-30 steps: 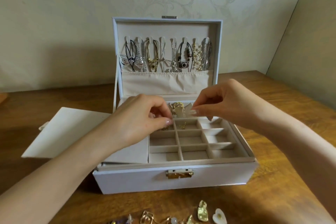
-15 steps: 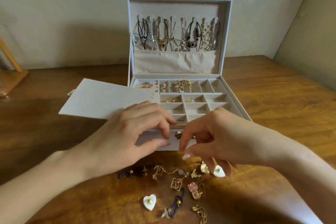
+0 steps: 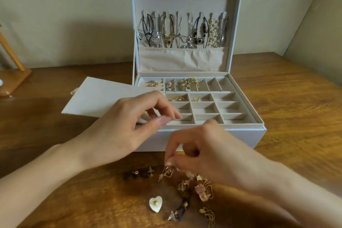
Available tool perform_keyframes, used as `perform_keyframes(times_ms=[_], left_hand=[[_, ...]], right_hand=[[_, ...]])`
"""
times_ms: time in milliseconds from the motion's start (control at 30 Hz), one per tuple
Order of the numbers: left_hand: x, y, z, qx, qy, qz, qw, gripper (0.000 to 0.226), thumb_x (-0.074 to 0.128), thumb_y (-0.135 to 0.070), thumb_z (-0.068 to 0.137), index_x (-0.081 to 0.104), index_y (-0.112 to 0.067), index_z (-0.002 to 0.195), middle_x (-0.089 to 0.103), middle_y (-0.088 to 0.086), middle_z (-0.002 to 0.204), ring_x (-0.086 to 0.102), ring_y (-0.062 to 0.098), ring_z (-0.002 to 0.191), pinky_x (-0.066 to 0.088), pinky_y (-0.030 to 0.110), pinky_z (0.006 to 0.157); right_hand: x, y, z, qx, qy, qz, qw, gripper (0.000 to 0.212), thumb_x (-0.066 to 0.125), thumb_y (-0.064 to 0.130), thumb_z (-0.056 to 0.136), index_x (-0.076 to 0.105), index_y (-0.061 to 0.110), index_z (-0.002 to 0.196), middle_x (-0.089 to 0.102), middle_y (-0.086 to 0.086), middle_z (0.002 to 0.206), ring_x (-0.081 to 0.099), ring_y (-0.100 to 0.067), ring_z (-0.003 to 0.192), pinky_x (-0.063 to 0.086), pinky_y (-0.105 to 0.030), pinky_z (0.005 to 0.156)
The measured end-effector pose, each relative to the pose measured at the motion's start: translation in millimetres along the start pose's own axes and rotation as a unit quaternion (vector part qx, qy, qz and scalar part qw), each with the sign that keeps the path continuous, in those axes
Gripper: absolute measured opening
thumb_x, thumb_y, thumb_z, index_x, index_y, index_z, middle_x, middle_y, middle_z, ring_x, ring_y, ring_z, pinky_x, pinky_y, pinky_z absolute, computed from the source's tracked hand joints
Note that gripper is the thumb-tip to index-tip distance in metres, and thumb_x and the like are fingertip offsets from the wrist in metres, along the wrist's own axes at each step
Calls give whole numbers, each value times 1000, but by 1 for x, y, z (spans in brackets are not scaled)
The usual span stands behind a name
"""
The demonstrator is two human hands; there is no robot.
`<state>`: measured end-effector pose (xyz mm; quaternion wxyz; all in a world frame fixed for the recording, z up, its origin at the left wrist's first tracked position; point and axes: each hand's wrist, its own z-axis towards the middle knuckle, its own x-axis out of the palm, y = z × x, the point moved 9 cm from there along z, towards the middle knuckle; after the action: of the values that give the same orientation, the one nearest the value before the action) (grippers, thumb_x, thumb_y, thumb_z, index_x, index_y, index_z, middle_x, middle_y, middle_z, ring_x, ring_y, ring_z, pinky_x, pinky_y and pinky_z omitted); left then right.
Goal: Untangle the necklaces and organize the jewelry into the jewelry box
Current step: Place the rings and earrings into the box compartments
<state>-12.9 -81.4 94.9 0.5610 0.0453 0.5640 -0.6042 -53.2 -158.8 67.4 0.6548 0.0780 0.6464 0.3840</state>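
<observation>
Indoors, jewelry box [image 3: 240, 137], wooden table [image 3: 296, 102], wall [image 3: 74, 15].

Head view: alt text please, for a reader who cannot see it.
The right hand pinches a gold square-frame earring among loose jewelry on the wooden table, in front of an open white jewelry box. The left hand hovers beside it, fingers loosely curled. Necklaces hang inside the raised lid.

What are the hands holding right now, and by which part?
The right hand pinches the gold square-framed earring by its top end; the left hand appears to hold nothing.
</observation>
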Motion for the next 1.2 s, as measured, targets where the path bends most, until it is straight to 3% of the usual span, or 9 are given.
perform_keyframes(times_ms=[167,233,367,467,567,700,800,933,1200], left_hand=[[21,1,2,-96,64,-208,971,54,59,-68,68,50,-40,112,69,-14,105,63,4,102,45,12,85],[23,-2,6,-98,51,-177,978,50,71,-56,67,52,-36,108,71,-14,97,66,4,94,47,16,83],[8,-1,18,-113,-42,-164,979,28,69,-33,62,63,-20,86,73,-5,78,67,5,76,50,13,72],[2,4,29,-118,-46,-128,984,15,72,-24,69,66,-16,81,72,-3,76,66,5,70,47,8,64],[-4,13,37,-115,-47,-91,988,6,71,-11,77,68,-15,81,72,-4,76,64,3,69,47,8,63],[-5,29,41,-135,-49,-124,982,9,71,-9,74,69,-10,83,73,3,77,69,10,73,52,13,66],[-8,33,47,-144,-57,-136,978,8,71,-8,75,68,-11,82,72,6,76,68,8,68,48,11,54],[-13,36,62,-133,-73,-27,988,8,75,-9,76,69,-14,78,71,2,72,65,5,65,51,17,57],[12,35,68,-126,12,208,970,11,74,-23,79,67,-31,73,63,-16,70,60,2,75,48,25,70]], right_hand=[[-44,-9,-2,16,-89,238,967,15,72,26,70,70,11,73,47,-1,35,34,-9,28,29,-13,36],[-51,-14,-1,23,-104,272,956,17,71,24,69,70,7,72,47,0,34,31,-10,27,26,-11,34],[-53,-25,-1,49,-119,290,948,18,69,29,70,67,12,73,46,-5,35,25,-12,26,21,-12,33],[-60,-34,-2,65,-155,269,949,12,69,19,79,63,10,76,48,-8,41,32,-11,30,26,-15,33],[-70,-40,-2,59,-202,152,966,8,72,17,79,67,20,73,57,-3,55,45,-8,46,38,-20,46],[-71,-46,1,69,-210,69,973,12,73,21,78,66,28,71,55,22,52,45,-2,47,31,-9,46],[-72,-49,1,71,-223,57,971,10,71,23,79,66,29,72,59,21,58,46,-2,48,33,-9,47],[-71,-52,1,69,-229,57,969,6,70,25,78,68,27,73,61,17,61,47,-3,49,33,-8,48],[-78,-56,-2,63,-243,73,965,7,72,22,78,69,25,73,65,7,64,46,-5,48,34,-12,47]])
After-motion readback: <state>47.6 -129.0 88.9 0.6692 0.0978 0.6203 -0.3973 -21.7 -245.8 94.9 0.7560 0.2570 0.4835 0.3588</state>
